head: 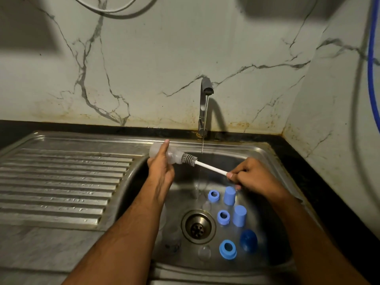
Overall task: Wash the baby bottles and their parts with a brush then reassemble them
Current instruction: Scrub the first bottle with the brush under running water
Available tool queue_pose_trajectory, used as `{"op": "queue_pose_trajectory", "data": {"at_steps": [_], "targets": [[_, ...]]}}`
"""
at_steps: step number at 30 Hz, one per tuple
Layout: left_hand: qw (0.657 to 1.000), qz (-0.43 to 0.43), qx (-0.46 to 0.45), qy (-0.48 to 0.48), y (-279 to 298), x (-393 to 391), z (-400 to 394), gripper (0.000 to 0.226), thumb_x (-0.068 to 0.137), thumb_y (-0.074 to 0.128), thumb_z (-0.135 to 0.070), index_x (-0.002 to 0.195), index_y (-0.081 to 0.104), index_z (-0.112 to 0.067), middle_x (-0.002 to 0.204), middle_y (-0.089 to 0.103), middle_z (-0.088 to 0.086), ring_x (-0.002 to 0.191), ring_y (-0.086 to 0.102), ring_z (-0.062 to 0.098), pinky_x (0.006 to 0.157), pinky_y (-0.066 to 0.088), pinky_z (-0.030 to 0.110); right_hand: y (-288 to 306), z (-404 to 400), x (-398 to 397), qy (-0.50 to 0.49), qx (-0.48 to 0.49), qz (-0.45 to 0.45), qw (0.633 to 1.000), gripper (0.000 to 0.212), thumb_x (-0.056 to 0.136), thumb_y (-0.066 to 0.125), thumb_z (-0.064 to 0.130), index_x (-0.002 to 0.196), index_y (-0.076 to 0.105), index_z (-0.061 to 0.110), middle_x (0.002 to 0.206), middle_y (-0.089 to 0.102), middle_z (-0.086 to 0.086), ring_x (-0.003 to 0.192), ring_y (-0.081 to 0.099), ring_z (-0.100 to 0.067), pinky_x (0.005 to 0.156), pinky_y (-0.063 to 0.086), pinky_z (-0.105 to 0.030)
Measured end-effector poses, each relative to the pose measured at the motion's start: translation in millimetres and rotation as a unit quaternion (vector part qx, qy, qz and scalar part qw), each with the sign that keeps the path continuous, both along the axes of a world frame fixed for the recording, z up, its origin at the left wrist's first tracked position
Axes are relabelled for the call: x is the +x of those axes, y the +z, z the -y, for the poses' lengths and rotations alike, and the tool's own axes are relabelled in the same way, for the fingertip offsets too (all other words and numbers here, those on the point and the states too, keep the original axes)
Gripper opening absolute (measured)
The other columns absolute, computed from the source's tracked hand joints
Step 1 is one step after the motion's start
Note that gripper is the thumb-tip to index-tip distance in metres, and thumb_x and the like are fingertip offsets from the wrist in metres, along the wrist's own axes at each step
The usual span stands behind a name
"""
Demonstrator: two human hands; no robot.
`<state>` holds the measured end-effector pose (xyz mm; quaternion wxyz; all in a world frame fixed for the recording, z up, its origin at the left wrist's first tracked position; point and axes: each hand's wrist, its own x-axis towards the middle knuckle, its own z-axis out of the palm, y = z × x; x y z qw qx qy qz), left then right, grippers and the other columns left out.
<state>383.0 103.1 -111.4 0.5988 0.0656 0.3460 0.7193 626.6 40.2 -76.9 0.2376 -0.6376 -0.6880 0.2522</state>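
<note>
No text, label, brand, number or sign can be read anywhere in this view, neither on the clear baby bottle (pixel 159 153) nor on the blue bottle parts (pixel 229 196) in the sink (pixel 265 153).

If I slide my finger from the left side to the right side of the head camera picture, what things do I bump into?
Ridged draining board → left hand holding the clear bottle → grey brush head at the bottle's mouth → thin water stream from the tap → right hand gripping the white brush handle → blue hose on the wall.
</note>
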Motion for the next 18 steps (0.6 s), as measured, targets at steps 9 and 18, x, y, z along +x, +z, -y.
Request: {"op": "queue_pose_trajectory", "data": {"at_steps": [9,18], "targets": [[0.999,-0.020,-0.039,0.013,-2.4,1.5,2.2,0.052,0.081,0.079,-0.012,0.126,0.051,-0.009,0.111,0.066,0.012,0.102,0.068,0.024,0.096,0.055,0.042,8.6,9.2,16.7,-0.086,0.025,0.005,0.996,0.038,0.093,0.069,0.027,0.057,0.069,0.017,0.045,0.062,0.002,0.047,0.053,-0.006,0.061,0.038,-0.025],[0.998,0.003,-0.056,-0.009,-2.9,-1.5,0.8,0.052,0.082,0.077,-0.016,0.128,0.054,-0.010,0.118,0.066,0.014,0.100,0.069,0.023,0.084,0.058,0.038,12.6,9.8,11.9,-0.051,-0.012,-0.002,0.999,0.023,0.094,0.069,0.025,0.074,0.077,0.015,0.051,0.064,-0.001,0.039,0.051,0.000,0.049,0.039,-0.019]]}}
